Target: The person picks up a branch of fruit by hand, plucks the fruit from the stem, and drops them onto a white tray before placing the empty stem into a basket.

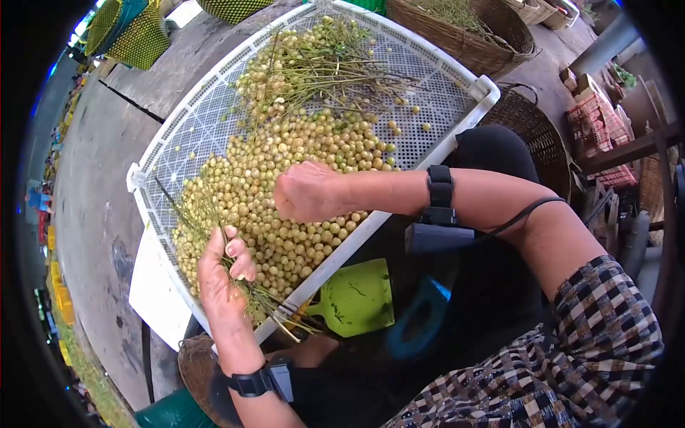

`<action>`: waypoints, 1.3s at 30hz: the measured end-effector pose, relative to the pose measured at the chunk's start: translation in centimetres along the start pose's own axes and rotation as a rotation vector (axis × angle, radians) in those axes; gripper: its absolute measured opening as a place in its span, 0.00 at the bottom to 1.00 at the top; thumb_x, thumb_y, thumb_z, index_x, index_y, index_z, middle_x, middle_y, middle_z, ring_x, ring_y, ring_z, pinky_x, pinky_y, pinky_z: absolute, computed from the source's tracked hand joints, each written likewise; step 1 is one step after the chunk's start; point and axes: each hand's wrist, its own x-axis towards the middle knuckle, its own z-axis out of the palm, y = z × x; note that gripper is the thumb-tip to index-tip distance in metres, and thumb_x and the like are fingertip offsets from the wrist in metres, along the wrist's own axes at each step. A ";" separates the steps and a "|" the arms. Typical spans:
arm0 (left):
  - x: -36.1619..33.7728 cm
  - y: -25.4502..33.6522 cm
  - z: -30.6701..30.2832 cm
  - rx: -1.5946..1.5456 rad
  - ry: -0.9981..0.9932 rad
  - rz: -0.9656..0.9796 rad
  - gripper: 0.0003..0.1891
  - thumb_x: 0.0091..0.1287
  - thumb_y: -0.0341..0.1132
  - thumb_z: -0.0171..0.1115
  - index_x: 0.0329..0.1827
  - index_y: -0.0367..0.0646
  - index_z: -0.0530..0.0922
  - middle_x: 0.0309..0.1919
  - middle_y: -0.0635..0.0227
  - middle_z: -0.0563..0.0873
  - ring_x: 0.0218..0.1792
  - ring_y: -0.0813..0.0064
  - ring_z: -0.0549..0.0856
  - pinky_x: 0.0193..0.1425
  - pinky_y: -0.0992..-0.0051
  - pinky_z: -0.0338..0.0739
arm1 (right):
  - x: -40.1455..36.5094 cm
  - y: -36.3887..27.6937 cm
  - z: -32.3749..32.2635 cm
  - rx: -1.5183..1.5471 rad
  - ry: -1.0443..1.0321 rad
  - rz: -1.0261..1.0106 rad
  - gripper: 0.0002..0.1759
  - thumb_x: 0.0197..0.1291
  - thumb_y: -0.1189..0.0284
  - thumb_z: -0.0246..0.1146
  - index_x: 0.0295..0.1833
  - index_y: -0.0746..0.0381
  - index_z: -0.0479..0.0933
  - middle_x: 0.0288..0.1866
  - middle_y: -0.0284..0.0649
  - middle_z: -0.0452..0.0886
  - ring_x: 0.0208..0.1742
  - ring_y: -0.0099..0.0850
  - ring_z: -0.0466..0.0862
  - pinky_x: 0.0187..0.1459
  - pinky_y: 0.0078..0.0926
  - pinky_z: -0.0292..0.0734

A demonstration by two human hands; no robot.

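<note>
My left hand (227, 277) is closed around a bunch of thin stems (277, 312) at the near left of a white perforated tray (182, 121). The cut ends stick out toward me over the tray's rim, and finer twigs reach up past the fingers. My right hand (308, 191) is curled into a fist above the pile, its back toward me; whatever its fingers hold is hidden. Loose, small, round yellow-brown fruits (285, 153), longan-like, fill much of the tray below both hands. Toward the far side lies a heap of stems with fruit and leaves (332, 68).
A lime-green dustpan (357, 298) is below the tray's near edge. Wicker baskets stand at the far right (457, 32) and beside my knee (524, 125). A red-and-white crate (603, 128) sits farther right. Yellow-netted baskets (139, 39) stand at the far left on grey boards (93, 185).
</note>
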 end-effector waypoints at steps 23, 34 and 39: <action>-0.8 -0.6 0.5 0.293 0.060 -0.069 0.14 0.69 0.45 0.54 0.37 0.43 0.73 0.16 0.82 0.63 0.12 0.85 0.62 0.17 0.78 0.60 | 1.5 13.0 -7.2 -0.650 0.417 0.461 0.08 0.47 0.78 0.58 0.33 0.62 0.82 0.31 0.48 0.83 0.37 0.44 0.85 0.33 0.39 0.79; -0.9 -0.9 1.4 0.302 0.086 -0.098 0.13 0.67 0.44 0.57 0.38 0.41 0.74 0.17 0.80 0.67 0.12 0.84 0.63 0.17 0.78 0.61 | 6.5 12.9 -5.6 -0.514 0.297 0.215 0.06 0.45 0.76 0.57 0.25 0.64 0.80 0.27 0.49 0.81 0.33 0.46 0.83 0.33 0.40 0.78; -0.7 -1.3 1.1 0.310 0.094 -0.116 0.13 0.67 0.43 0.56 0.37 0.41 0.74 0.17 0.80 0.67 0.12 0.84 0.63 0.17 0.78 0.60 | 7.6 14.8 -6.0 -0.457 0.182 0.105 0.04 0.41 0.77 0.57 0.24 0.62 0.78 0.23 0.48 0.77 0.28 0.46 0.79 0.29 0.41 0.73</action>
